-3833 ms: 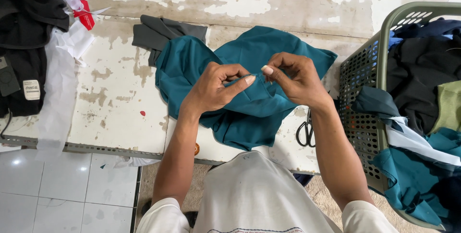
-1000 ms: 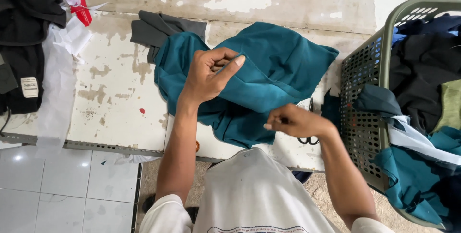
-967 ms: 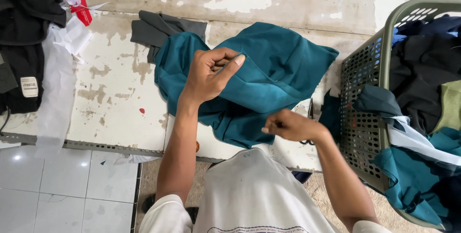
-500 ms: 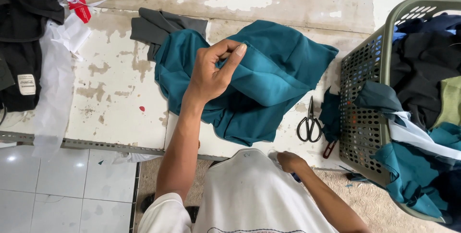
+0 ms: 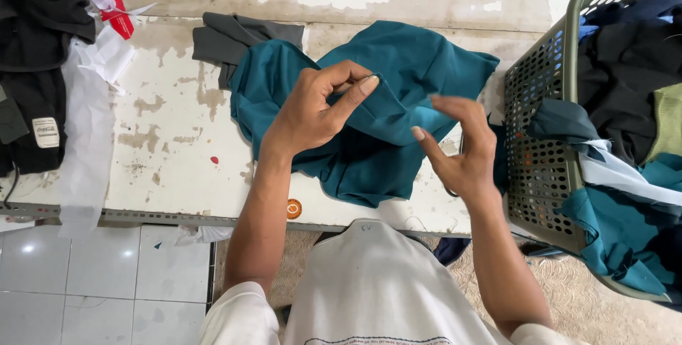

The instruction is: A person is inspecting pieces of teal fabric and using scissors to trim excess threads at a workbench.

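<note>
- The left hand (image 5: 316, 107) pinches a fold of the teal garment (image 5: 398, 114) between thumb and fingers, lifting that fold slightly off the worktable (image 5: 163, 146).
- The right hand (image 5: 462, 149) is open and holds nothing — fingers spread and raised, just beside the garment's right side.
- The teal garment lies crumpled in the middle of the worktable, its lower part reaching toward the near edge.
- A grey cloth (image 5: 231, 36) lies partly under the garment's far left corner, near the table's far edge.
- Black clothing (image 5: 35, 68) sits at the table's left edge, with white paper (image 5: 85, 117) beside it.
- A perforated laundry basket (image 5: 543, 139) — full of dark and teal clothes — stands off the table's right edge.
</note>
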